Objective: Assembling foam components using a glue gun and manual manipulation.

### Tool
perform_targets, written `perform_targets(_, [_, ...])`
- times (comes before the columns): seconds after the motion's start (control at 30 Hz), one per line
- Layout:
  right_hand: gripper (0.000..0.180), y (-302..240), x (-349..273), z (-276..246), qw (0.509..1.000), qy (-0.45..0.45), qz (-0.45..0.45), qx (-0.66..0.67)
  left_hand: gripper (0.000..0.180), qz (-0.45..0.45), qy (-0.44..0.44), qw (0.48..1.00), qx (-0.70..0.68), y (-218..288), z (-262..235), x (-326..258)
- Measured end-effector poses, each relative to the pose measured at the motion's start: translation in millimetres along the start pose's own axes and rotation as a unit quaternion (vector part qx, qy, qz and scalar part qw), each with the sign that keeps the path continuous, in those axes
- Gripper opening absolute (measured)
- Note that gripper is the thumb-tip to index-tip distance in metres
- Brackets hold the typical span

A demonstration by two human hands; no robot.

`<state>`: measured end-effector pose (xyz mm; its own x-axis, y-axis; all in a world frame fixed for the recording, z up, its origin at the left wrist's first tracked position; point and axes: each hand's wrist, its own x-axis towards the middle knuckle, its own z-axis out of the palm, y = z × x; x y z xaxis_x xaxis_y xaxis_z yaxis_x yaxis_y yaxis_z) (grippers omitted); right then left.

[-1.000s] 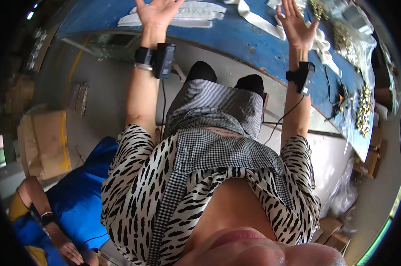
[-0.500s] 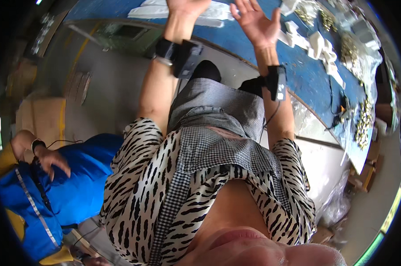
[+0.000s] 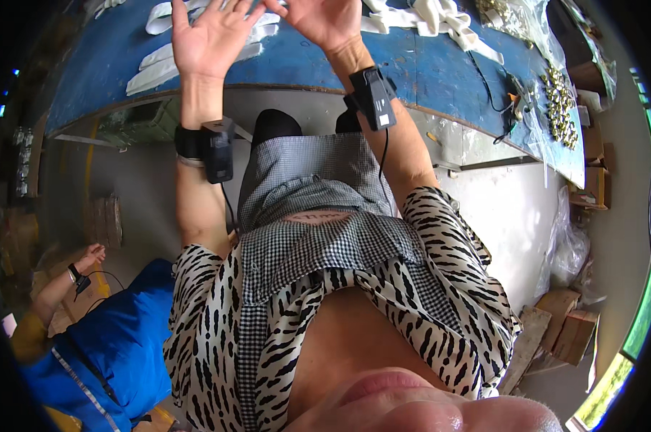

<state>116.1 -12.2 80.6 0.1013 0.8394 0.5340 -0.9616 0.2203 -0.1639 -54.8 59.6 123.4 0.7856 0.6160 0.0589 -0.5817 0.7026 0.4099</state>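
White strips [image 3: 196, 54] lie on the blue table [image 3: 426, 72] at twelve o'clock. Your left hand [image 3: 210, 36] is spread wide, empty; your right hand [image 3: 325, 21] looks open, fingertips cropped. Lower your palms flat onto one strip.

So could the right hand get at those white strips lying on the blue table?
Probably yes: the right hand hangs open just above the blue table, with the white strips right beside it and nothing between them.
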Motion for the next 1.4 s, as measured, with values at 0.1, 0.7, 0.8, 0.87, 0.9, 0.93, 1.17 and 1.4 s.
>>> perform_targets(0.1, [0.077, -19.8, -0.2, -11.4, 0.933, 0.159, -0.066, -0.317, 0.077, 0.104, 0.107, 0.929, 0.338, -4.5, -7.1, -8.7])
perform_targets(0.7, [0.034, 0.1, 20.4, 1.8, 0.154, -0.014, -0.237, -0.959, 0.030, -0.249, -0.043, 0.951, 0.179, -135.6, 26.6, -92.5])
perform_targets(0.8, [0.033, 11.5, 11.1, -1.8, 0.158, -0.135, -0.163, -0.964, 0.032, -0.292, -0.055, 0.936, 0.188, -118.2, 4.8, -93.0])
perform_targets(0.87, [0.034, 15.1, 1.6, -10.4, 0.161, -0.097, -0.194, -0.963, 0.035, -0.267, 0.018, 0.925, 0.269, -107.3, -16.3, -102.7])
perform_targets(0.9, [0.036, 14.0, -1.8, -15.7, 0.155, -0.087, -0.196, -0.964, 0.035, -0.267, 0.019, 0.926, 0.268, -100.5, -27.0, -106.7])
perform_targets(0.93, [0.036, 12.0, -5.4, -21.4, 0.156, -0.089, -0.195, -0.964, 0.044, -0.243, 0.050, 0.905, 0.345, -92.8, -37.3, -111.3])
perform_targets(1.17, [0.042, 2.6, -10.9, -60.1, 0.179, -0.078, -0.125, -0.973, 0.059, 0.021, 0.109, 0.666, 0.738, -35.8, -80.1, -121.0])
perform_targets(1.4, [0.049, -3.9, -28.5, -78.7, 0.207, 0.098, -0.169, -0.959, 0.075, 0.359, 0.134, 0.180, 0.906, -4.2, -118.2, -72.5])
